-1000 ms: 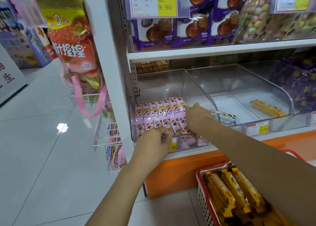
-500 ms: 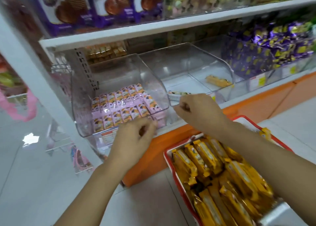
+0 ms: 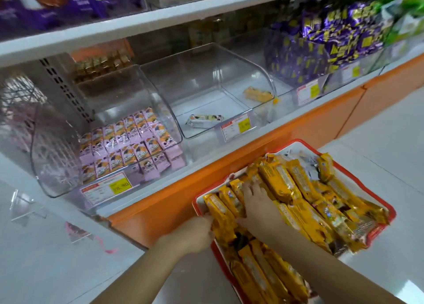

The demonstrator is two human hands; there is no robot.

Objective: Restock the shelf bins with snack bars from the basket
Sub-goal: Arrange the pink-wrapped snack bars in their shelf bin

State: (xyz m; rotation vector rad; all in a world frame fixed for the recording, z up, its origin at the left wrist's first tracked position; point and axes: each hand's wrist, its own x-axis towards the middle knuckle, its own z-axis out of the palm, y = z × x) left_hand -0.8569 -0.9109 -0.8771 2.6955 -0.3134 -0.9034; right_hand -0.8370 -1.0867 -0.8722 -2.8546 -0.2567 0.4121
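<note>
Pick-up step: my left hand [image 3: 197, 233] pinches the end of a yellow snack bar [image 3: 221, 214] at the red basket's [image 3: 392, 214] left rim, while my right hand [image 3: 259, 202] lies on the pile inside, fingers spread; next, I judge, lift a bunch to the near-empty clear bin [image 3: 206, 74] above the basket.

Both hands have left the pink-pack bin [image 3: 54, 159] for the basket [image 3: 297, 141], where the left hand [image 3: 195, 233] seemingly pinches a yellow snack bar [image 3: 221, 214] and the right hand [image 3: 259, 208] rests on the pile.
</note>
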